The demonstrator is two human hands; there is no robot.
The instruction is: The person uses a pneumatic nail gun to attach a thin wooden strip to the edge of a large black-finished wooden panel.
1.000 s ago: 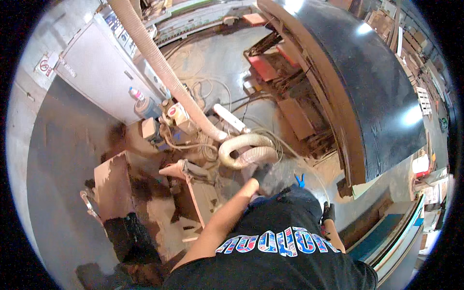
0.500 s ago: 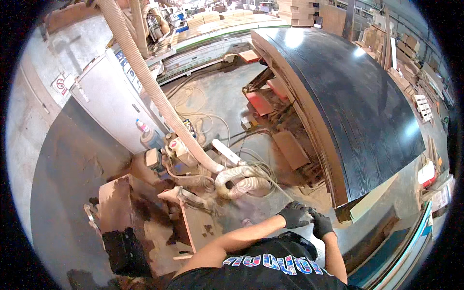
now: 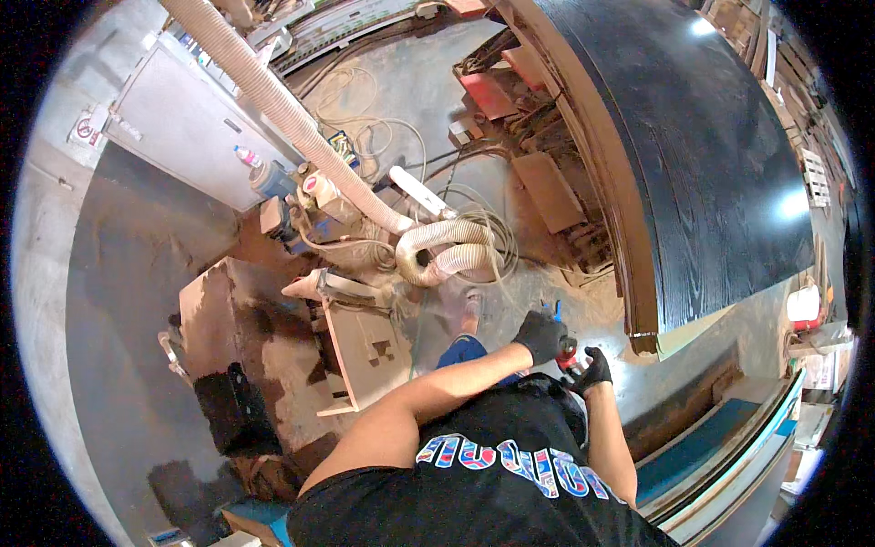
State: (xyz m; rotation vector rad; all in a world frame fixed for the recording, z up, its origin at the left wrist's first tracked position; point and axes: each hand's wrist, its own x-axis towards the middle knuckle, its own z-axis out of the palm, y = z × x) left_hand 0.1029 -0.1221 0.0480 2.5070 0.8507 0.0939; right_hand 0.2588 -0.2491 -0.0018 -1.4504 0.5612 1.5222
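Observation:
Black work gloves cover both hands, which are close together in front of my torso, left of the black panel's near corner. My left hand (image 3: 544, 337) is closed around a small tool with red and blue parts (image 3: 567, 352). The blue part sticks out beyond the fingers, and the red part shows on the side toward my right hand. Most of the tool is hidden by the glove, so its kind cannot be made out. My right hand (image 3: 591, 371) is beside the red part, with its fingers apart and partly bent.
To the right, a stack of boards topped by a black wood-grain panel (image 3: 702, 173) rests on a dusty red lift. Ahead lies a coiled ribbed hose (image 3: 447, 242) with thin cords. A dusty brown box (image 3: 232, 310) stands left; edged panels (image 3: 729, 456) are at lower right.
The view has tilted down, bringing a leg and foot into sight. My hands have drawn apart slightly, and the red and blue parts now show between and beyond them.

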